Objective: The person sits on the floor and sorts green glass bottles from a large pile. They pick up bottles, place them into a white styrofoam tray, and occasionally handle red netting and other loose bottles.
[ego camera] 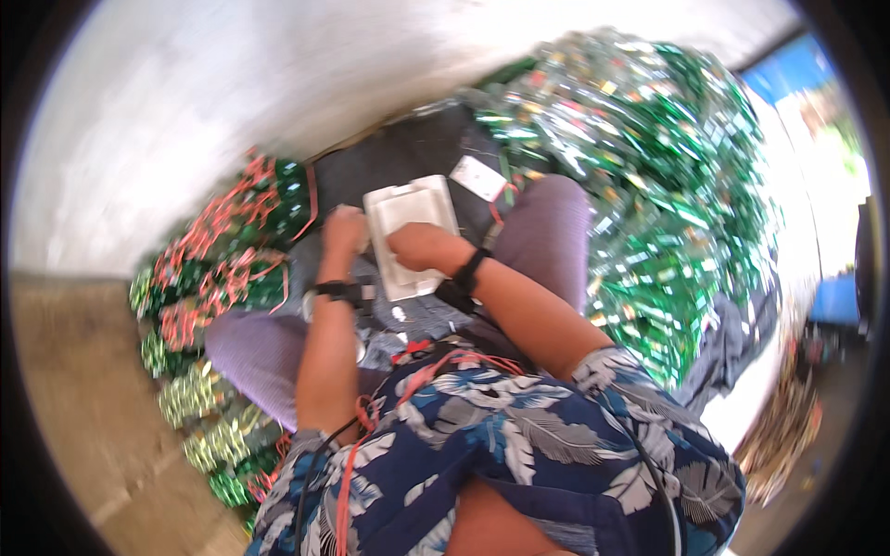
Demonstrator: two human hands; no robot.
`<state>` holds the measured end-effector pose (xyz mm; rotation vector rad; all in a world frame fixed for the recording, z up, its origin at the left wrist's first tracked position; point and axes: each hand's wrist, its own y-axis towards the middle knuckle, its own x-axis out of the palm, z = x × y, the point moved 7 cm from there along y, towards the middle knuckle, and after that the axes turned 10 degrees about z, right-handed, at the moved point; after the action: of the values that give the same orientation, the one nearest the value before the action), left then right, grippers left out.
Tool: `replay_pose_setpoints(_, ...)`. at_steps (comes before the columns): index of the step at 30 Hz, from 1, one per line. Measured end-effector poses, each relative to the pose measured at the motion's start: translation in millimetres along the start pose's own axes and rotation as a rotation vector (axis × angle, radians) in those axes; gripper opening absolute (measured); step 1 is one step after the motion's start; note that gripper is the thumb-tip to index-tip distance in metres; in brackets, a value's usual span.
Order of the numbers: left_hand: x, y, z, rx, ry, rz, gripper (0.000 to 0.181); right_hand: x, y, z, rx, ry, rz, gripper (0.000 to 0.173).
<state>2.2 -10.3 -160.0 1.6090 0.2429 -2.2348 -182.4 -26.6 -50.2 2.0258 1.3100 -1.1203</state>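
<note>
Between my spread knees a white rectangular tray [407, 201] lies on dark sheeting, its near end by a grey cloth [379, 306]. My right hand [425, 247] is curled over the tray's middle; blur hides whether its fingers hold anything. Just beyond the tray's left edge is my left hand [345, 229], fingers bent inward, and its grip is also unclear. A white card [478, 178] with marks on it lies past the tray's far right corner, beside a coral-coloured string [496, 211].
A large heap of shiny green and clear plastic strips [646, 153] rises on my right. Bundles of green strips [264, 288] with coral strings line my left. A pale wall [208, 83] stands ahead. Dark crumpled cloth [726, 347] lies by the heap's near right edge.
</note>
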Motion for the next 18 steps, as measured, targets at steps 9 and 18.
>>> replay_pose_setpoints(9, -260.0, 48.6, 22.0, -0.032, -0.570, -0.004, 0.042, -25.4, 8.6, -5.4, 0.019, 0.002, 0.095, 0.021)
replay_pose_setpoints(18, -237.7, 44.8, 10.7, -0.167, -0.645, -0.012, 0.037, -135.2, -1.8, 12.5, 0.238, 1.292, 0.405, 0.014)
